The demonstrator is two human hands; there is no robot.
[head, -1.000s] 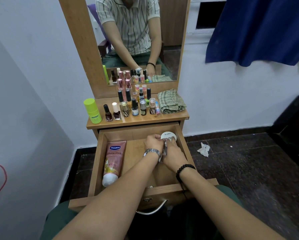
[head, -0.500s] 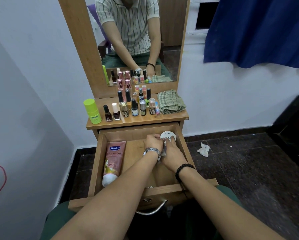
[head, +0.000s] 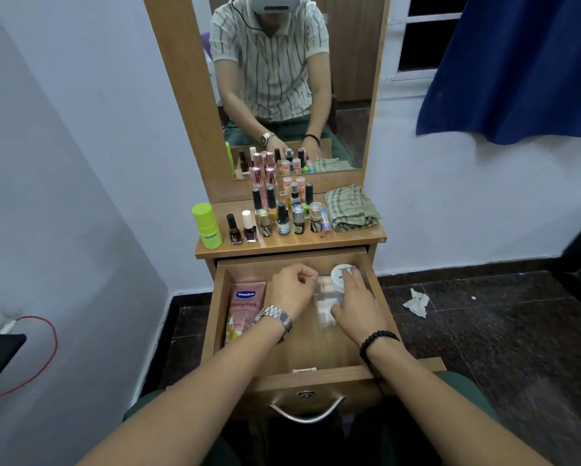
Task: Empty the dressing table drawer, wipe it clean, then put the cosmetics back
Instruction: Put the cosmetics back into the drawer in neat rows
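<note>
Illumination is even, diffuse indoor light of moderate brightness; no source is visible. The window (head: 420, 31) panes read black. The white walls (head: 80, 112) carry a bluish cast. Shadows are soft and faint. Faint reflections show on the glossy dark floor (head: 484, 331). Wide-angle distortion bends the frame edges. Slight motion blur softens the clear packet (head: 326, 302) between the hands

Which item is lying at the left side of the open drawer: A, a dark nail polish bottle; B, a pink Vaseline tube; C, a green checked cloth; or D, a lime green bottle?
B: the pink Vaseline tube lies flat along the left side of the drawer, while the cloth, lime green bottle and nail polish all sit on the tabletop above.
</note>
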